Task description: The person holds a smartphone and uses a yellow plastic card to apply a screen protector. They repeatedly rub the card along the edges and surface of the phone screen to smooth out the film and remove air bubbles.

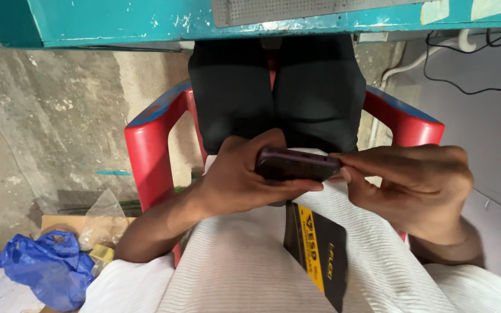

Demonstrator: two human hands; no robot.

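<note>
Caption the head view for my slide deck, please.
Seated in a red plastic chair, left hand and right hand grip a dark phone above a black-and-yellow package.

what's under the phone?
Left hand cups the phone from below; right hand pinches its end. Lower down, a black and yellow box lies on the lap. The phone's underside is hidden.

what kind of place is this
Probably a small repair stall or workshop: a chipped teal workbench, a red plastic chair on bare concrete, loose cables, and the left hand and right hand holding a dark phone.
</note>
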